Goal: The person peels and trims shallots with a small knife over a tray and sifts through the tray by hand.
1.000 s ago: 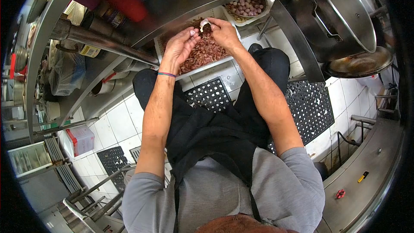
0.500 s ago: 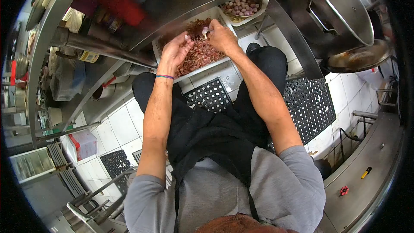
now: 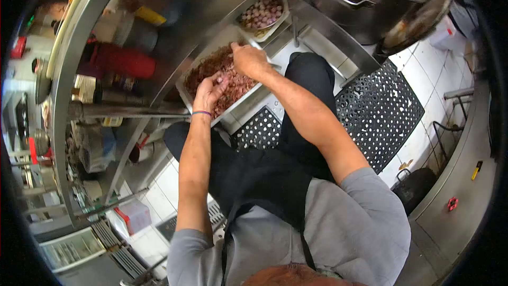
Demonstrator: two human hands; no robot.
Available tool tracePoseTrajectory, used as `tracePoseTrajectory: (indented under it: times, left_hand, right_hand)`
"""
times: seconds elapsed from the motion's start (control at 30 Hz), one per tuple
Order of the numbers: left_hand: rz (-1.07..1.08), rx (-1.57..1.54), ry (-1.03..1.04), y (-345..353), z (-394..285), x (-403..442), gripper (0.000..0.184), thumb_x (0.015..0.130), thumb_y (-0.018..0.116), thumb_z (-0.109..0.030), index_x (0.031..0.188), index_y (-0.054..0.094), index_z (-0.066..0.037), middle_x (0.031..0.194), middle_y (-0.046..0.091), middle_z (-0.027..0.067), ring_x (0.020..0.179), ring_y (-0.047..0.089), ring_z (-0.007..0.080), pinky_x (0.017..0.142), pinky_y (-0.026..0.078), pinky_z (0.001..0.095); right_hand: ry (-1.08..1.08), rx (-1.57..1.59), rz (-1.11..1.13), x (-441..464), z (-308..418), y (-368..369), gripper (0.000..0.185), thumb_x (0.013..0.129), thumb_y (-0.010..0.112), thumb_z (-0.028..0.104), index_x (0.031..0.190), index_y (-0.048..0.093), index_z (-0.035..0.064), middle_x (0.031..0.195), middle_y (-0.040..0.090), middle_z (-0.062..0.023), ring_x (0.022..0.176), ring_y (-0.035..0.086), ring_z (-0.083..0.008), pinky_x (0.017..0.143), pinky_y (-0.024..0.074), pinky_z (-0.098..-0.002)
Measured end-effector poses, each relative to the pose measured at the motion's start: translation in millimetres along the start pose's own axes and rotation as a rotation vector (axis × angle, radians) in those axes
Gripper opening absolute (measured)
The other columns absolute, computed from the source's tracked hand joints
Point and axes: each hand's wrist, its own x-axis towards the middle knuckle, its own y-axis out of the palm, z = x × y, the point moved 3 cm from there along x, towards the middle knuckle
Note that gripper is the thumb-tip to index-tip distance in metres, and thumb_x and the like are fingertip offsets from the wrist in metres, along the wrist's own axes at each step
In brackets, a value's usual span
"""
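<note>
A white rectangular tub (image 3: 244, 101) holds a heap of reddish shallots and papery skins (image 3: 231, 91), partly covered by both hands. Over its near left side is my left hand (image 3: 208, 94), closed, with a small pale pink shallot (image 3: 223, 81) at its fingertips. My right hand (image 3: 249, 61) is above the tub's right side, fingers curled inward and closed. Whatever its fingertips hold is hidden. Beyond it, a bowl of peeled shallots (image 3: 263, 12) sits in a second white tub (image 3: 279, 27).
A steel shelf (image 3: 177, 69) overhangs the tub on the left. A large steel pot (image 3: 346, 16) and a stained pan (image 3: 415, 21) stand at the upper right. Black perforated mats (image 3: 378, 114) lie on the white tiled floor. A steel counter (image 3: 450, 233) runs along the right.
The view has turned and shifted. My right hand no longer shows the shallot it held at its fingertips. My left hand is now lower, against the heap in the tub.
</note>
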Motion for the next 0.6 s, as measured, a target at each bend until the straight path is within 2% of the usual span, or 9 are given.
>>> tracePoseTrajectory:
  times: [0.07, 0.1, 0.17, 0.2, 0.23, 0.33, 0.43, 0.5, 0.6]
  left_hand:
    - [-0.001, -0.018, -0.093, 5.9, 8.1, 26.0, 0.012, 0.097, 0.040, -0.004, 0.100, 0.048, 0.005, 0.087, 0.053, 0.0142, 0.079, 0.057, 0.0280, 0.079, 0.056, 0.0429]
    - [0.013, 0.071, -0.099, 22.0, 7.5, 31.6, 0.013, 0.097, 0.039, -0.005, 0.100, 0.047, 0.005, 0.086, 0.052, 0.0143, 0.079, 0.057, 0.0279, 0.080, 0.056, 0.0427]
    - [0.032, 0.242, -0.098, 49.2, 2.6, 35.9, 0.016, 0.098, 0.038, -0.006, 0.102, 0.047, 0.006, 0.084, 0.052, 0.0145, 0.079, 0.057, 0.0279, 0.082, 0.055, 0.0422]
    - [0.243, 0.035, -0.141, 55.8, -6.4, 64.0, 0.019, 0.099, 0.035, -0.007, 0.105, 0.044, 0.009, 0.094, 0.055, 0.0201, 0.086, 0.059, 0.0324, 0.086, 0.054, 0.0429]
    - [0.322, -0.041, -0.014, 102.0, -12.0, 29.1, 0.026, 0.100, 0.032, -0.008, 0.116, 0.039, 0.011, 0.116, 0.051, 0.0276, 0.099, 0.058, 0.0383, 0.089, 0.054, 0.0444]
    - [0.191, 0.025, 0.186, 112.2, -35.1, 48.5, 0.042, 0.101, 0.035, -0.011, 0.137, 0.027, 0.009, 0.137, 0.036, 0.0293, 0.119, 0.049, 0.0435, 0.092, 0.052, 0.0476]
    - [0.127, 0.427, 0.331, 74.4, -19.7, 52.5, 0.043, 0.100, 0.040, -0.013, 0.137, 0.030, 0.007, 0.136, 0.039, 0.0272, 0.117, 0.052, 0.0420, 0.088, 0.054, 0.0476]
    - [-0.031, 0.529, 0.145, 53.3, -6.6, 22.9, 0.042, 0.100, 0.039, -0.011, 0.137, 0.032, 0.007, 0.133, 0.043, 0.0257, 0.113, 0.054, 0.0428, 0.091, 0.053, 0.0475]
    - [-0.128, 0.845, 0.184, 7.5, -14.1, -0.3, 0.034, 0.094, 0.047, -0.008, 0.125, 0.049, 0.007, 0.106, 0.061, 0.0186, 0.089, 0.065, 0.0336, 0.075, 0.056, 0.0429]
  right_hand:
    - [-0.023, -0.035, -0.078, 0.9, -6.3, -0.9, 0.031, 0.083, 0.062, 0.014, 0.111, 0.058, 0.0012, 0.100, 0.068, -0.0215, 0.096, 0.067, -0.0346, 0.081, 0.0542, -0.0433]
    - [0.012, 0.004, -0.028, 6.3, -11.6, 2.9, 0.040, 0.081, 0.065, 0.016, 0.117, 0.054, 0.0012, 0.095, 0.068, -0.0216, 0.095, 0.066, -0.0380, 0.082, 0.0524, -0.0492]
    - [-0.021, 0.008, -0.062, -0.6, -17.0, -6.4, 0.038, 0.082, 0.063, 0.015, 0.116, 0.054, 0.0013, 0.096, 0.067, -0.0219, 0.095, 0.066, -0.0378, 0.082, 0.0526, -0.0482]
    - [0.000, 0.040, -0.041, -8.7, -15.0, -19.2, 0.036, 0.083, 0.061, 0.015, 0.116, 0.054, 0.0013, 0.098, 0.067, -0.0227, 0.097, 0.065, -0.0378, 0.083, 0.0523, -0.0475]
    - [0.012, 0.037, -0.064, -7.2, -18.8, -20.8, 0.036, 0.083, 0.061, 0.015, 0.115, 0.055, 0.0012, 0.099, 0.067, -0.0228, 0.098, 0.065, -0.0377, 0.084, 0.0521, -0.0474]
    - [0.029, 0.032, -0.102, -5.2, -27.7, -14.2, 0.034, 0.083, 0.061, 0.013, 0.114, 0.056, 0.0009, 0.101, 0.066, -0.0229, 0.099, 0.065, -0.0373, 0.085, 0.0519, -0.0472]
    - [0.006, 0.026, -0.105, -4.8, -29.1, -18.0, 0.032, 0.081, 0.059, 0.011, 0.112, 0.058, 0.0001, 0.102, 0.067, -0.0229, 0.099, 0.065, -0.0372, 0.084, 0.0525, -0.0468]
    - [0.005, 0.013, -0.139, -2.4, -28.7, -18.4, 0.028, 0.080, 0.061, 0.010, 0.106, 0.064, 0.0000, 0.100, 0.068, -0.0210, 0.097, 0.067, -0.0335, 0.081, 0.0540, -0.0445]
    - [-0.009, -0.006, -0.101, -8.0, -21.1, -16.6, 0.024, 0.080, 0.062, 0.009, 0.101, 0.068, 0.0006, 0.098, 0.070, -0.0199, 0.094, 0.068, -0.0316, 0.080, 0.0548, -0.0431]
